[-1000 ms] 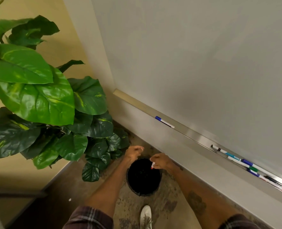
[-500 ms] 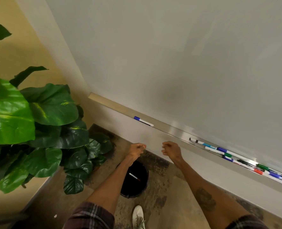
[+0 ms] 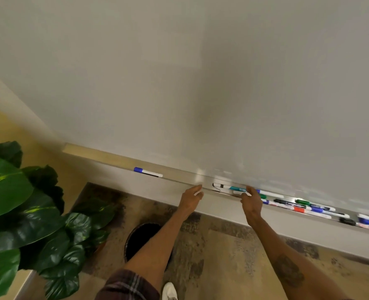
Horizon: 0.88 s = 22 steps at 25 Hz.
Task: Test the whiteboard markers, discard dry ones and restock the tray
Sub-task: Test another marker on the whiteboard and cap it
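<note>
A whiteboard (image 3: pixel 222 83) fills the upper view, with a metal tray (image 3: pixel 179 177) along its bottom edge. One blue-capped marker (image 3: pixel 147 172) lies alone on the tray's left part. Several markers (image 3: pixel 300 207) with teal, green, red, blue and black caps lie clustered on the right. My right hand (image 3: pixel 251 202) reaches into the left end of that cluster, fingers spread over a teal marker (image 3: pixel 236 188), nothing gripped. My left hand (image 3: pixel 191 195) hovers just below the tray edge, fingers curled around a small white object (image 3: pixel 198 193). A black bin (image 3: pixel 142 237) stands on the floor under my left forearm.
A large leafy plant (image 3: pixel 17 202) stands on the left beside the bin. My white shoe (image 3: pixel 169 291) shows at the bottom. The floor is a mottled brown carpet (image 3: pixel 222 256). A yellow wall (image 3: pixel 10 126) borders the whiteboard on the left.
My right hand released a red-capped marker, which dropped into the bin. Both hands then rose from the bin to the tray, and my view swung up and to the right.
</note>
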Each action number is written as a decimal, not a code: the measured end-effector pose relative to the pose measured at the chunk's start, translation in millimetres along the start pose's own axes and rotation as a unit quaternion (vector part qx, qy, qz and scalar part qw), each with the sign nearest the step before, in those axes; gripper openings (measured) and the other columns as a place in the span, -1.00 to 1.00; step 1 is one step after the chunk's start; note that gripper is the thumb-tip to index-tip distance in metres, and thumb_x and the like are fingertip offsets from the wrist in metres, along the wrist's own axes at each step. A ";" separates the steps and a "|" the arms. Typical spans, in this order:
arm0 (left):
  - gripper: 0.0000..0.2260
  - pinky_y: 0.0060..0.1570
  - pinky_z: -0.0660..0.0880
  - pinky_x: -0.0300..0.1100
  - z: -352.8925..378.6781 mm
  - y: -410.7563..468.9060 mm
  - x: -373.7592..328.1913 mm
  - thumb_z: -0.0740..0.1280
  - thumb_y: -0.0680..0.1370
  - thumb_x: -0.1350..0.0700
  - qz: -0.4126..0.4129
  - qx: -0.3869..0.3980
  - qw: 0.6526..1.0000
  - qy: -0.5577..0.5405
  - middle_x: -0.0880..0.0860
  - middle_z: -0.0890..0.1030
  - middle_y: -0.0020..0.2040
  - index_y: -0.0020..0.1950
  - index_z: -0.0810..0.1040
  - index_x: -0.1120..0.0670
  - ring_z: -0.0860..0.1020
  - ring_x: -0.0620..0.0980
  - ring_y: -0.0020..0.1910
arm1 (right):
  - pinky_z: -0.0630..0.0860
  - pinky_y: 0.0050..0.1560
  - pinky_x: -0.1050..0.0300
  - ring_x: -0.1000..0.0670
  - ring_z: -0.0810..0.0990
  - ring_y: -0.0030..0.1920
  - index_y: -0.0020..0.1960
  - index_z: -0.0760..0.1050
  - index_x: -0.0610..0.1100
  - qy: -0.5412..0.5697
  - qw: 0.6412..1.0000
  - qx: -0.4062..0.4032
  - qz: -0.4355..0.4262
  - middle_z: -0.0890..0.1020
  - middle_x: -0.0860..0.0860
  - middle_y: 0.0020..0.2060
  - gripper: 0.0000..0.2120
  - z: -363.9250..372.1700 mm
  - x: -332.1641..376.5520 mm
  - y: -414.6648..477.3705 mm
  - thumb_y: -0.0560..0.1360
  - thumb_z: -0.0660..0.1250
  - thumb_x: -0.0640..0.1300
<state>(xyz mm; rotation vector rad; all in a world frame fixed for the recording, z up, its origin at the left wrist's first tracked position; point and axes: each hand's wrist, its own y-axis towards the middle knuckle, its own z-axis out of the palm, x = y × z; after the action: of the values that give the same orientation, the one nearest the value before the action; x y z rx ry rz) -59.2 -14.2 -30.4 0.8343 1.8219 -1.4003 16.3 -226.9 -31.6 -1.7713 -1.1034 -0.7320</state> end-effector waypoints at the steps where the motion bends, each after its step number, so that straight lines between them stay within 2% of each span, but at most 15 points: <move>1: -0.58 0.46 0.32 0.06 8.5 6.6 -2.9 0.27 0.64 0.09 -0.003 0.004 1.000 0.004 0.02 0.36 0.51 0.52 0.35 0.01 0.37 0.04 0.45 | 0.57 0.20 -0.14 -0.12 0.57 0.08 0.39 0.44 -0.19 0.002 1.000 -0.003 0.011 0.55 -0.11 0.24 -0.61 -5.2 -6.5 7.4 0.57 0.26 -0.32; 6: -0.48 0.46 0.32 0.08 41.4 34.2 -13.7 0.28 0.63 0.12 -0.018 0.020 0.999 0.018 0.06 0.30 0.54 0.58 0.22 0.03 0.34 0.09 0.46 | 0.60 0.11 -0.12 -0.10 0.58 0.00 0.33 0.47 -0.19 0.002 0.999 0.026 0.022 0.58 -0.13 0.16 -0.66 -20.5 -20.1 24.2 0.56 0.26 -0.32; 12: -0.48 0.42 0.37 0.09 56.4 44.7 -10.2 0.31 0.62 0.07 -0.039 0.007 0.998 0.057 0.09 0.34 0.51 0.56 0.27 0.07 0.38 0.13 0.43 | 0.60 0.11 -0.14 -0.13 0.57 0.04 0.28 0.44 -0.20 0.008 0.998 0.057 -0.003 0.55 -0.09 0.11 -0.74 -21.3 -17.6 27.8 0.60 0.21 -0.33; 16: -0.52 0.40 0.36 0.19 61.0 53.1 -2.5 0.34 0.59 0.06 -0.045 0.004 0.998 0.047 0.22 0.40 0.45 0.44 0.32 0.22 0.38 0.26 0.41 | 0.61 0.11 -0.15 -0.13 0.58 0.02 0.29 0.44 -0.20 -0.006 0.998 0.057 -0.010 0.56 -0.12 0.09 -0.74 -15.4 -17.0 28.5 0.61 0.23 -0.29; 20: -0.46 0.39 0.41 0.03 62.8 49.5 -12.4 0.35 0.60 0.13 -0.042 0.006 0.999 0.000 0.11 0.43 0.43 0.56 0.27 0.10 0.44 0.12 0.36 | 0.59 0.13 -0.15 -0.19 0.60 0.09 0.28 0.48 -0.23 -0.001 0.998 0.068 0.000 0.56 -0.18 0.16 -0.72 -15.6 -17.3 32.8 0.58 0.27 -0.30; 22: -0.51 0.19 0.52 -0.15 64.6 44.4 -18.3 0.34 0.60 0.20 -0.036 -0.008 0.997 -0.063 0.14 0.49 0.36 0.52 0.33 0.12 0.51 0.05 0.23 | 0.59 0.15 -0.13 -0.16 0.59 0.09 0.26 0.51 -0.20 0.011 0.999 0.049 -0.012 0.58 -0.15 0.15 -0.73 -16.1 -15.1 32.0 0.57 0.28 -0.31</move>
<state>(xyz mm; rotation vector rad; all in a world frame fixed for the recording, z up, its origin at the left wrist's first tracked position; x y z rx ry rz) -4.0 -69.0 -51.2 0.6622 1.7788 -1.4487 38.3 -253.5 -49.3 -1.6665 -1.1279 -0.6987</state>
